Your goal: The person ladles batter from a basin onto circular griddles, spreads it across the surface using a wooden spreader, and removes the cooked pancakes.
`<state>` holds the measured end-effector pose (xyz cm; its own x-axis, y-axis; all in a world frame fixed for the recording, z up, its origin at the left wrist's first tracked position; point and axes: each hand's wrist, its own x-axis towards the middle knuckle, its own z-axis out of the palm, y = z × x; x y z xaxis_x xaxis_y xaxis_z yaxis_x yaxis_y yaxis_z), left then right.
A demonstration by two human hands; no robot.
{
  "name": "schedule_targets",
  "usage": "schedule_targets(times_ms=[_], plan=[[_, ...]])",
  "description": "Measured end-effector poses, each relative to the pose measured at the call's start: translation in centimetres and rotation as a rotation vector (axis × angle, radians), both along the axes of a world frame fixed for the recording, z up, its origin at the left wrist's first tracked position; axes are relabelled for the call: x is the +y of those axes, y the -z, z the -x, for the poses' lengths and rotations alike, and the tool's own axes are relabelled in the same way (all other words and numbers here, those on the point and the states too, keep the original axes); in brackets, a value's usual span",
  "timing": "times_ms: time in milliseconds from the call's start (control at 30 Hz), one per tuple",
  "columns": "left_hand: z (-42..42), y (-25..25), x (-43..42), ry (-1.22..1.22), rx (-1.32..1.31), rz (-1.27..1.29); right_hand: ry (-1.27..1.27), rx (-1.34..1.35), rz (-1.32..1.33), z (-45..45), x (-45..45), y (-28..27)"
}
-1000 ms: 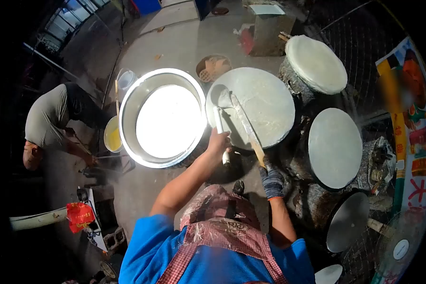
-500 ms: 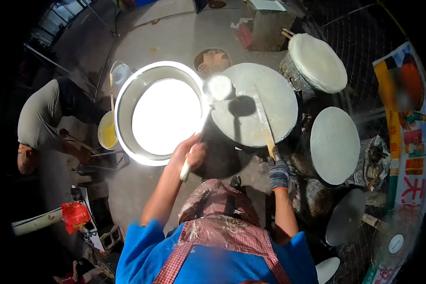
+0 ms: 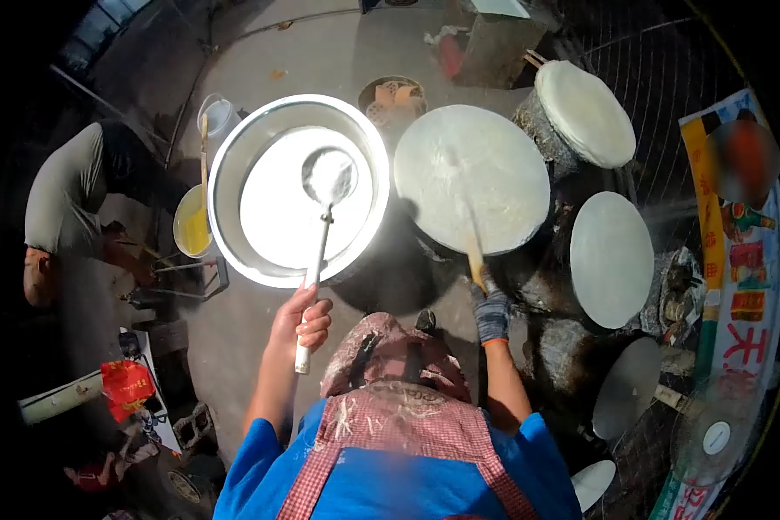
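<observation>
My bare left hand [image 3: 302, 322] is wrapped round the white handle of a ladle [image 3: 322, 230]. The ladle's round metal bowl is over a wide metal basin [image 3: 223, 247] of bright white liquid [image 3: 267, 204]; whether it touches the liquid I cannot tell. My right hand [image 3: 492, 314], in a grey glove, grips the wooden handle of a long flat spatula [image 3: 474, 258]. Its blurred blade lies across a large round griddle [image 3: 429, 165] coated with a pale layer. The griddle stands to the right of the basin.
More round griddles [image 3: 612, 260] curve down the right side, one with a thick white top [image 3: 585, 113]. A bucket of yellow liquid [image 3: 192, 227] stands left of the basin. Farther left another person [image 3: 65, 191] bends over. A printed banner [image 3: 745, 286] hangs at far right.
My left hand has brought the ladle from the griddle's left edge leftward over the basin. The spatula has swung across the griddle, my right hand shifting slightly left.
</observation>
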<state>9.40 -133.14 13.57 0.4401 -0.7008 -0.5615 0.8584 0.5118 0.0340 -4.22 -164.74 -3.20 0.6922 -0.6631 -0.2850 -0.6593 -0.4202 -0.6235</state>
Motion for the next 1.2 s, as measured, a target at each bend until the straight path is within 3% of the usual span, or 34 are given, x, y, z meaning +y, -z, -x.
schedule_targets(times_ms=[33, 100, 133, 167, 233, 300, 433, 467, 667, 900, 933, 967, 1033, 1100, 1200], plan=[[0.3, 0.8, 0.3, -0.031, 0.106, 0.006, -0.101, -0.016, 0.139, 0.4, 0.8, -0.5], [0.7, 2.7, 1.0, -0.091, 0.315, 0.022, -0.133, -0.059, 0.064, 1.5, 1.5, -0.2], [1.3, 3.2, 1.3, -0.094, 0.393, 0.036, -0.116, -0.053, -0.124, 1.9, 1.0, -0.6], [2.0, 3.6, 1.5, -0.102, 0.381, 0.030, -0.098, -0.048, -0.314, 2.3, 0.5, -1.4], [3.6, 4.3, 2.0, -0.114, 0.359, 0.009, -0.098, -0.177, -0.449, 3.8, 0.4, -0.6], [4.7, 4.7, 2.6, -0.131, 0.346, 0.042, -0.135, -0.445, -0.327, 6.2, 0.5, 3.6], [6.1, 4.6, 2.3, -0.210, 0.371, 0.100, 0.842, -0.936, -1.406, 6.8, -1.1, 6.6], [6.2, 4.2, 2.2, -0.228, 0.369, 0.106, 0.791, -0.976, -1.287, 6.0, -1.5, 7.2], [5.0, 3.0, 3.3, -0.247, 0.326, 0.074, 0.229, -0.539, -0.469, -0.5, -1.9, 9.7], [-1.5, 3.8, 7.9, -0.168, 0.375, 0.028, 0.520, -0.188, -0.459, -6.7, 2.4, 9.3], [-2.4, 3.9, 8.8, -0.163, 0.390, 0.045, 0.469, -0.100, -0.352, -8.2, 3.1, 8.5], [-3.0, 3.9, 9.6, -0.162, 0.406, 0.059, 0.405, -0.459, -0.320, -8.8, 3.6, 12.2], [-4.3, 3.8, 11.1, -0.175, 0.336, 0.061, 0.086, 0.011, 0.273, -11.3, 5.5, 9.8], [-5.5, 3.4, 12.5, -0.178, 0.293, 0.054, 0.295, 0.041, -0.313, -15.3, 8.2, 8.2], [-6.2, 4.1, 14.4, -0.168, 0.256, 0.018, 0.259, -0.150, -0.422, -22.9, 11.1, 5.3]])
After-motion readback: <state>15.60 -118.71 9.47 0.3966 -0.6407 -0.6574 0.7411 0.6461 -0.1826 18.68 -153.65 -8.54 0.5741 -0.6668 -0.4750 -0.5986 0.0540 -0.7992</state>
